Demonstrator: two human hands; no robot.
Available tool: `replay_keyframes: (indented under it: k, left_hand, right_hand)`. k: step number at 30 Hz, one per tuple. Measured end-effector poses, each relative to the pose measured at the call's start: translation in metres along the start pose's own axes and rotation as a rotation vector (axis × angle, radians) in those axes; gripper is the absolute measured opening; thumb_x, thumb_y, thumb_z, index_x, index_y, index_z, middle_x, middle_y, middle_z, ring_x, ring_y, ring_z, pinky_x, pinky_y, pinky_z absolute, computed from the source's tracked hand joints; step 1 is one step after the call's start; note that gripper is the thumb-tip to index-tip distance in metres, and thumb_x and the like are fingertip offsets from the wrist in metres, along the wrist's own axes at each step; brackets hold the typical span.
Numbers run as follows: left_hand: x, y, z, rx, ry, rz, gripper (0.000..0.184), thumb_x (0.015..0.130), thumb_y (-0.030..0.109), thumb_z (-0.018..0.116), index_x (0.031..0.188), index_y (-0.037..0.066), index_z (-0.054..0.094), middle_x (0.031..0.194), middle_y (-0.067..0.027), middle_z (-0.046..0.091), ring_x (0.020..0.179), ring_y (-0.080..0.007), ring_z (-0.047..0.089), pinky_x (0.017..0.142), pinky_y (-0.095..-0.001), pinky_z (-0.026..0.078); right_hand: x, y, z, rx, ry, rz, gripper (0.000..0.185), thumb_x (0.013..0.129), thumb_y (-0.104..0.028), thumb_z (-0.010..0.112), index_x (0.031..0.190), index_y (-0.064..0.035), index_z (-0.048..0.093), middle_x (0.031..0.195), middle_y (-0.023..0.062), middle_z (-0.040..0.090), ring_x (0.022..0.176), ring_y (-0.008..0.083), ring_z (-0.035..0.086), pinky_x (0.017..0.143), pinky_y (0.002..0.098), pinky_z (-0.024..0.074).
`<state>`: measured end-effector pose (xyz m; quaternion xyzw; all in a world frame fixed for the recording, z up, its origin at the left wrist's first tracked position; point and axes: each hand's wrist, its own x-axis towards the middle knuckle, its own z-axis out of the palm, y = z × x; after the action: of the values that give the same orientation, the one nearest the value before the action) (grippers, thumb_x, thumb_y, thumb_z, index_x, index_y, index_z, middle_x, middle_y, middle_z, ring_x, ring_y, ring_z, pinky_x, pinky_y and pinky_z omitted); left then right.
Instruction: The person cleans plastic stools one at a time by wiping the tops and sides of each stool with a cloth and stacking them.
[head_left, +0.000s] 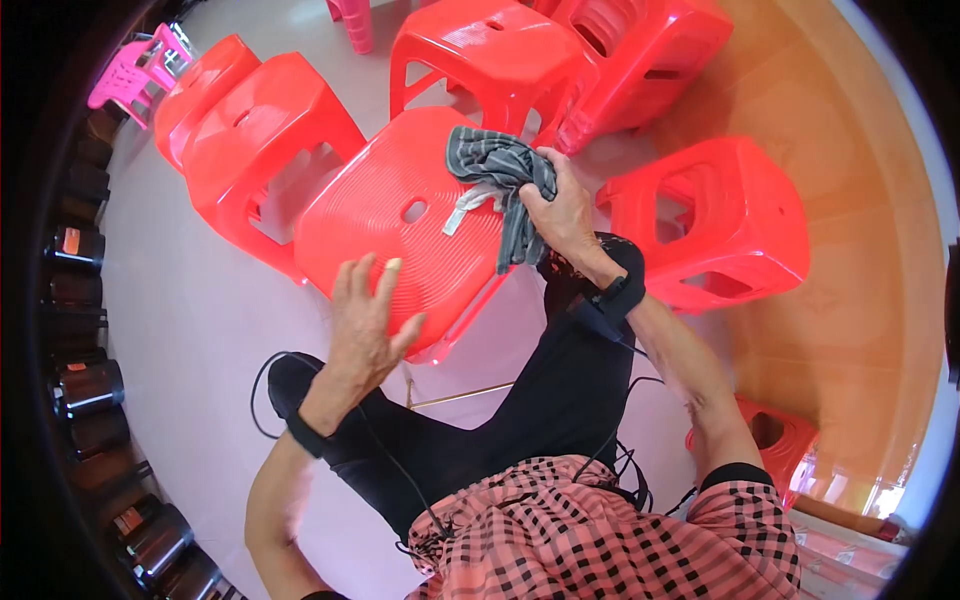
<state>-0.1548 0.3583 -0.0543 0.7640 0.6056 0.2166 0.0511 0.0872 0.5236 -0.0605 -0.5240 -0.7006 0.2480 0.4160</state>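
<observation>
My left grip [362,330] is unclenched, back of the hand up, fingers [385,285] spread forward, thumb [408,336] apart, elbow [265,520] bent. My right arm [695,370] reaches farther forward past its wrist [603,272], the right grip [562,212] clenched, its fingers curled inward.

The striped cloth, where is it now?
In the head view, the striped cloth is in the right hand, over the right part of the ridged red stool.
</observation>
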Motion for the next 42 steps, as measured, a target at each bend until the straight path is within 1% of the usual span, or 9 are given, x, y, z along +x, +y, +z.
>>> replay_keyframes:
  k: [7,14,16,18,21,23,30,33,42]
  left_hand:
    - [0.0,-0.041,0.024,0.142,0.165,-0.256,0.058,0.083,0.029,0.062,0.131,0.002,0.044,0.126,-0.0237,0.038,0.116,-0.0395,0.036,0.097,-0.0521,0.029]
    - [-0.008,-0.063,0.019,0.312,0.16,-0.297,0.054,0.084,0.027,0.06,0.13,0.003,0.046,0.127,-0.0225,0.039,0.117,-0.0371,0.035,0.097,-0.0498,0.027]
    - [-0.007,-0.062,0.021,0.31,0.139,-0.296,0.054,0.084,0.027,0.06,0.13,0.003,0.046,0.128,-0.0227,0.038,0.118,-0.0377,0.034,0.098,-0.0499,0.027]
    - [-0.007,-0.06,0.021,0.308,0.129,-0.315,0.054,0.084,0.027,0.059,0.13,0.003,0.045,0.129,-0.0229,0.038,0.119,-0.0384,0.033,0.098,-0.05,0.026]
    - [-0.007,-0.059,0.018,0.308,0.095,-0.331,0.053,0.085,0.025,0.059,0.131,0.002,0.044,0.13,-0.0231,0.036,0.121,-0.0404,0.031,0.101,-0.0507,0.024]
    - [-0.007,-0.056,0.015,0.27,0.069,-0.338,0.053,0.086,0.023,0.058,0.132,0.001,0.043,0.131,-0.0241,0.034,0.123,-0.0422,0.029,0.103,-0.0519,0.022]
    - [-0.002,-0.045,0.004,0.27,-0.024,-0.394,0.052,0.089,0.018,0.053,0.136,0.002,0.038,0.137,-0.0228,0.029,0.131,-0.0387,0.024,0.108,-0.049,0.018]
    - [-0.003,-0.044,0.002,0.238,-0.098,-0.429,0.056,0.087,0.024,0.055,0.134,-0.002,0.038,0.14,-0.0251,0.023,0.129,-0.0448,0.019,0.105,-0.0556,0.018]
    - [-0.005,-0.048,0.003,0.23,-0.08,-0.414,0.056,0.086,0.021,0.056,0.133,-0.002,0.039,0.139,-0.024,0.024,0.13,-0.0435,0.019,0.106,-0.0541,0.019]
  right_hand:
    - [-0.033,-0.034,0.039,0.183,-0.2,0.029,0.052,0.071,-0.021,0.065,0.117,-0.0021,0.051,0.086,0.0203,0.059,0.083,0.032,0.061,0.078,0.0419,0.0476]
    - [-0.081,-0.028,0.069,0.333,-0.113,-0.056,0.05,0.077,-0.014,0.056,0.123,-0.0021,0.044,0.115,0.0217,0.051,0.107,0.031,0.053,0.096,0.0381,0.0402]
    - [-0.101,-0.006,0.079,0.629,-0.013,0.165,0.053,0.08,-0.011,0.053,0.13,-0.0044,0.036,0.121,0.0188,0.048,0.111,0.0266,0.051,0.097,0.037,0.0394]
    - [-0.117,0.028,0.091,0.528,0.004,0.223,0.053,0.083,-0.01,0.051,0.133,-0.0061,0.033,0.121,0.015,0.051,0.11,0.0229,0.051,0.095,0.036,0.0403]
    - [-0.129,0.045,0.109,0.396,-0.007,0.83,0.045,0.093,-0.032,0.048,0.129,-0.007,0.042,0.106,0.0122,0.062,0.1,0.0243,0.059,0.087,0.0372,0.0454]
    - [-0.127,0.075,0.124,0.37,-0.077,0.957,0.046,0.092,-0.033,0.049,0.129,-0.0063,0.043,0.107,0.013,0.061,0.101,0.0254,0.059,0.088,0.0375,0.0456]
    - [-0.107,0.215,0.197,0.126,-0.272,1.134,0.051,0.088,-0.035,0.053,0.128,-0.0039,0.046,0.114,0.0157,0.06,0.105,0.0293,0.058,0.088,0.0387,0.0463]
    - [-0.111,0.257,0.215,0.017,-0.343,1.201,0.053,0.086,-0.036,0.054,0.127,-0.0029,0.047,0.116,0.0168,0.059,0.107,0.031,0.057,0.088,0.0392,0.0466]
    - [-0.117,0.269,0.215,-0.058,-0.375,1.232,0.058,0.082,-0.038,0.058,0.126,-0.0002,0.051,0.123,0.0198,0.057,0.112,0.0354,0.056,0.088,0.0405,0.0474]
